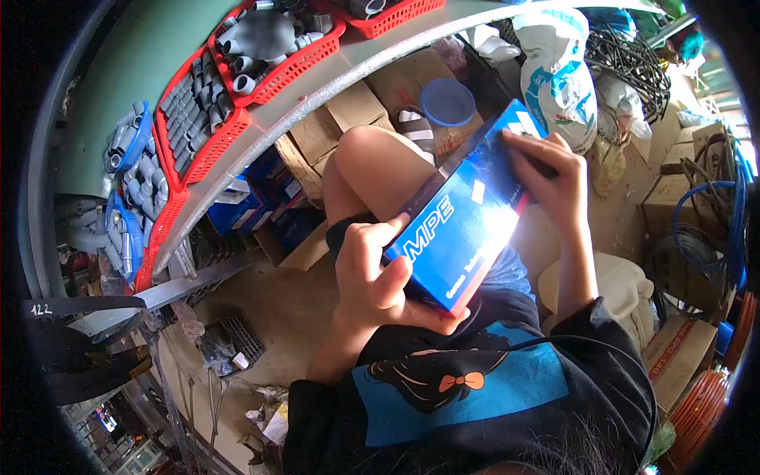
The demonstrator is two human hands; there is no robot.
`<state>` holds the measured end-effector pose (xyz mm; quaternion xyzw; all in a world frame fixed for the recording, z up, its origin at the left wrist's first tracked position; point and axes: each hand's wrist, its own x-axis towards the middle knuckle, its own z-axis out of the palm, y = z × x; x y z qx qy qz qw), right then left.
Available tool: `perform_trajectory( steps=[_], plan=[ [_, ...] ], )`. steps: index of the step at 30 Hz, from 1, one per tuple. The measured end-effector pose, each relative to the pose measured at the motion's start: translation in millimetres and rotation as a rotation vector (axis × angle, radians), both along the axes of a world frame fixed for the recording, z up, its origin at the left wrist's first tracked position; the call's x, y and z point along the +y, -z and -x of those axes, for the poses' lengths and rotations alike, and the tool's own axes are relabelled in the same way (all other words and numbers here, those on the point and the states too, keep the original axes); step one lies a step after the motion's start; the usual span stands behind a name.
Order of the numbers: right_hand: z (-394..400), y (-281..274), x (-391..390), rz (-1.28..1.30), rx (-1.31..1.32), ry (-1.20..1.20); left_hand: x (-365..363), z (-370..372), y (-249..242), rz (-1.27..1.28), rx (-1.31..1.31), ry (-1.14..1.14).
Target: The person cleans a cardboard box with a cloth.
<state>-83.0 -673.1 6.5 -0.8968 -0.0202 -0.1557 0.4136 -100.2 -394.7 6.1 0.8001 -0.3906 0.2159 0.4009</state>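
Observation:
A long blue box (475,210) with large white "MPE" lettering and a red lower edge lies tilted over my lap. My left hand (372,273) is closed around its near left end, with the thumb across the printed face. My right hand (550,170) is at the far right end, its fingers bent and pinched together against the blue face beside a white label (522,124). Whatever lies between those fingertips is hidden. Another small white sticker (477,191) is stuck on the middle of the box, and bright light glares off its surface.
Red baskets (293,71) of grey pipe fittings stand along the table at upper left, with blue baskets (131,229) beside them. Below are blue boxes (237,214) and cardboard. A blue basin (447,103), a white plastic sack (558,79) and coiled cables (629,63) lie beyond my knees.

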Motion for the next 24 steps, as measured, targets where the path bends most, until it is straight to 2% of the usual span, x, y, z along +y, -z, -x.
perform_trajectory(
  steps=[1, 3, 6, 7, 12, 15, 16, 19, 20, 21, 24],
  plan=[
    [0, -2, 3, 0.01, -0.076, -0.018, 2, -1, 2, 0.009, -0.033, 0.009],
    [-3, -3, -6, 0.008, -0.016, -0.029, 3, -4, 4, 0.015, -0.088, 0.026],
    [-26, 14, -31, 0.039, 0.041, 0.117, 2, -7, 6, 0.017, -0.148, 0.05],
    [-31, 22, -39, -0.062, 0.122, 0.193, 1, -7, 6, 0.019, -0.152, 0.049],
    [-24, 31, -38, -0.075, 0.106, 0.281, 1, -9, 3, 0.061, -0.09, 0.018],
    [1, 12, -13, -0.057, 0.104, 0.133, 5, -9, 4, 0.069, -0.06, 0.009],
    [3, 8, -8, -0.088, 0.032, 0.034, 5, -8, 5, 0.068, -0.054, 0.006],
    [-14, 15, -26, -0.052, 0.17, 0.114, 7, -10, 6, 0.08, -0.042, 0.006],
    [-24, 28, -36, -0.106, 0.11, 0.187, 8, -10, 5, 0.086, -0.036, 0.007],
    [-30, 32, -42, -0.22, 0.174, 0.271, 9, -11, 3, 0.089, -0.027, 0.005],
    [-12, 37, -50, -0.034, 0.114, 0.294, 10, -14, 1, 0.103, 0.008, -0.006]
  ],
)
